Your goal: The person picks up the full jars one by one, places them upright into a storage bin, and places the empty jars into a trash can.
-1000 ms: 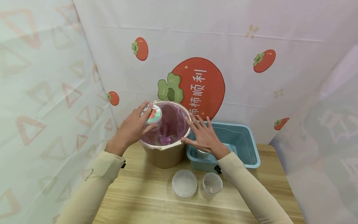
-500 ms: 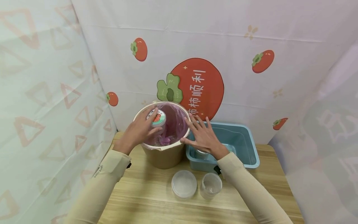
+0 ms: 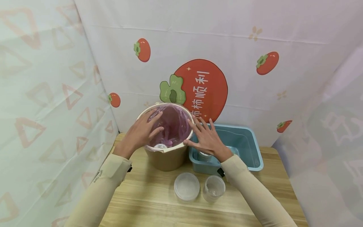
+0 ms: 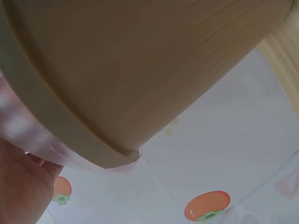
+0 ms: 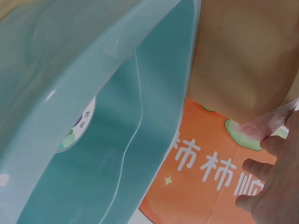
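Printed sheeting (image 3: 241, 41) walls our worktop (image 3: 153, 195). There the bin (image 3: 167, 161) stands upright, long axis vertical, mouth up, with a blue tub (image 3: 245, 138) at three o'clock. Our left hand (image 3: 139, 132) hovers over the bin's nine o'clock, our right hand (image 3: 208, 139) by three, both released. Inside, near six, shows a white-topped container (image 3: 160, 146), tilt unclear.

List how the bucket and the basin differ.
The bucket is round and brown; the basin is rectangular and blue.
The bucket has a purple liner; the basin shows none.
The bucket stands taller than the basin.
Both are open-topped and stand on the table.
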Demonstrator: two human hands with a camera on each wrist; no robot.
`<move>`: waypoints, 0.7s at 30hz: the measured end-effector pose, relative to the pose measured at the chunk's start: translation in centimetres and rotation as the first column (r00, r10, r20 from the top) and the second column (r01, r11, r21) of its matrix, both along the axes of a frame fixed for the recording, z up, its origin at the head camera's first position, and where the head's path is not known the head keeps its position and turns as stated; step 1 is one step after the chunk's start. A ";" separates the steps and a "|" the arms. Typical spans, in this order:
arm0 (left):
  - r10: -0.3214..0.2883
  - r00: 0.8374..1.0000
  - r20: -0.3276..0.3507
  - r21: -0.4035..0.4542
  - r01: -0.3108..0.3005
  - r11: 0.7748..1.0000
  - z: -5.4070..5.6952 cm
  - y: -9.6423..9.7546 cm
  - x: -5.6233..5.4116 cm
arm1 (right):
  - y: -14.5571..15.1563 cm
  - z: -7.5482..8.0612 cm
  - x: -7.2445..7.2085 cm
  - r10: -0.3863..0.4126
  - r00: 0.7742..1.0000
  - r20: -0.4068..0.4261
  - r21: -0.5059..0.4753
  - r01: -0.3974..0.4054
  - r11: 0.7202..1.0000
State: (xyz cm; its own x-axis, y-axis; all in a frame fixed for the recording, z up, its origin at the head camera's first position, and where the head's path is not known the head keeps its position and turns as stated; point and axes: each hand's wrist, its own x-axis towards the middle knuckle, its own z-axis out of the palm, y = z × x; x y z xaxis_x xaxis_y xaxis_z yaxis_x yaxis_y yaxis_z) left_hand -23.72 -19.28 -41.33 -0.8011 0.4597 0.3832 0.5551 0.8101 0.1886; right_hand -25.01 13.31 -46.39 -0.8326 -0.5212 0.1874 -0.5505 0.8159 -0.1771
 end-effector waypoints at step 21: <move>-0.054 0.997 -0.061 -0.047 0.051 0.998 0.6 0.5 3.3 | 0.0 -0.1 -0.2 0.003 1.000 0.009 -0.012 -0.003 1.000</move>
State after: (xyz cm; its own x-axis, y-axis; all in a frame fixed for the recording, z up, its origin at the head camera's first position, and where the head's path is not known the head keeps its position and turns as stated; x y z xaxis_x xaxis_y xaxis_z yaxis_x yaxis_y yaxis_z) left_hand -20.37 -18.74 -40.77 -0.7507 0.5186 0.4092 0.6068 0.7862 0.1168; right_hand -25.19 13.29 -46.47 -0.8327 -0.5214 0.1864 -0.5513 0.8119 -0.1918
